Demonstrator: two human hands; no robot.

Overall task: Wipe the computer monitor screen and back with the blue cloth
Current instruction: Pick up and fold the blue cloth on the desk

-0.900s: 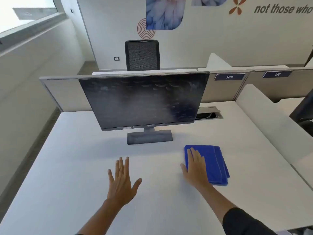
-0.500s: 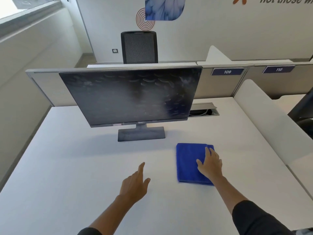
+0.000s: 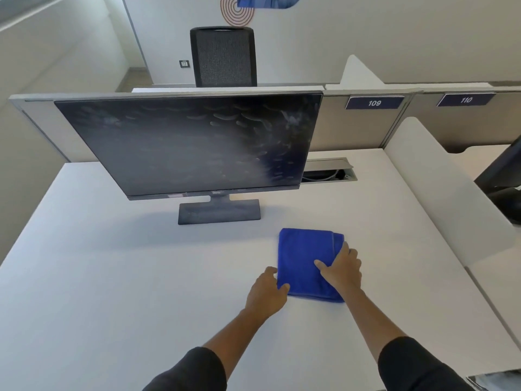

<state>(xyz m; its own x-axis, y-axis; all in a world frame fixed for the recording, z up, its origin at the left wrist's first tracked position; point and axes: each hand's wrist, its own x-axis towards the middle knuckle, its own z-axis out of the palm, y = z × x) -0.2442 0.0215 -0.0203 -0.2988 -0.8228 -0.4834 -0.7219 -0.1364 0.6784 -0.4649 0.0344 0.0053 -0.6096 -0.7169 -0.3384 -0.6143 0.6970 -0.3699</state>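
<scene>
A dark monitor [image 3: 191, 145] stands on its flat base [image 3: 220, 211] in the middle of the white desk [image 3: 112, 277]; its screen is smeared with many pale smudges. A folded blue cloth [image 3: 301, 261] lies flat on the desk in front of the monitor and to its right. My right hand [image 3: 342, 270] grips the cloth's right side, thumb on top and fingers at the edge. My left hand [image 3: 266, 292] pinches the cloth's near left corner.
An open cable hatch [image 3: 328, 170] sits behind the monitor's right edge. Grey dividers labelled 109 [image 3: 374, 103] and 110 line the back. A white partition [image 3: 439, 190] bounds the right side, with another monitor [image 3: 504, 170] beyond. A black chair [image 3: 224, 56] stands behind.
My left hand moved right from the bare desk to the cloth's near left corner. My right hand slid from lying flat on the cloth to gripping its right side. The view came closer.
</scene>
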